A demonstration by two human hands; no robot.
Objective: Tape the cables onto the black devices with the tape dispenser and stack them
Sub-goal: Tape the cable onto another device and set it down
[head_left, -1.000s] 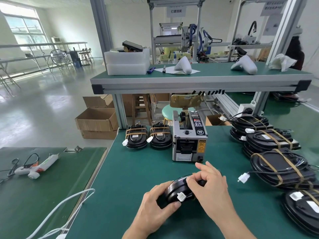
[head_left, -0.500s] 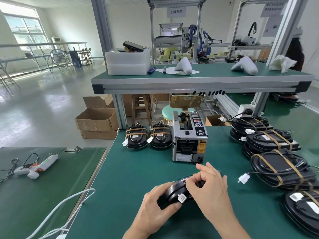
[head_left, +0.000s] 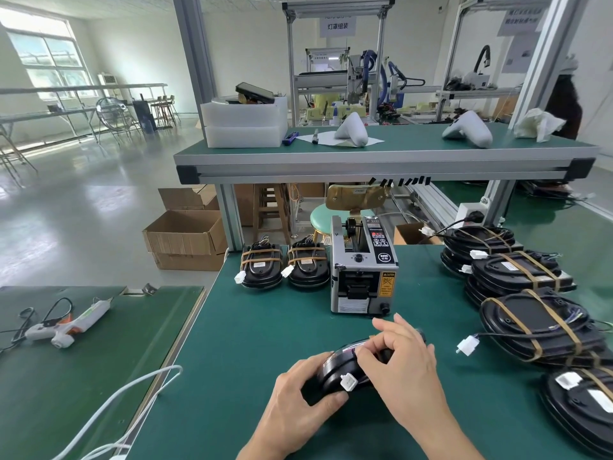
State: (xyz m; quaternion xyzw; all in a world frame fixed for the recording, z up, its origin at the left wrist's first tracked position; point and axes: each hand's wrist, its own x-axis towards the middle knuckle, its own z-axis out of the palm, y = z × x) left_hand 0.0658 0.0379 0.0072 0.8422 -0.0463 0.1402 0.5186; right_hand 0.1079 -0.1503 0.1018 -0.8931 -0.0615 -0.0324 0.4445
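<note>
Both hands (head_left: pixel 348 380) grip 1 black device (head_left: pixel 338 366) before the tape dispenser (head_left: pixel 363 273).

Bare counter (head_left: pixel 265 330) lay open left of the hands. The dispenser (head_left: pixel 363 277) stood just ahead; device stacks (head_left: pixel 530 310) blocked the right side.

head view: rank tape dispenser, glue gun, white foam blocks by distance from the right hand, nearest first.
From the right hand:
1. Tape dispenser, just beyond the hand on the same green mat.
2. Glue gun, far left on the neighbouring table.
3. White foam blocks, up on the raised shelf, back left.
</note>
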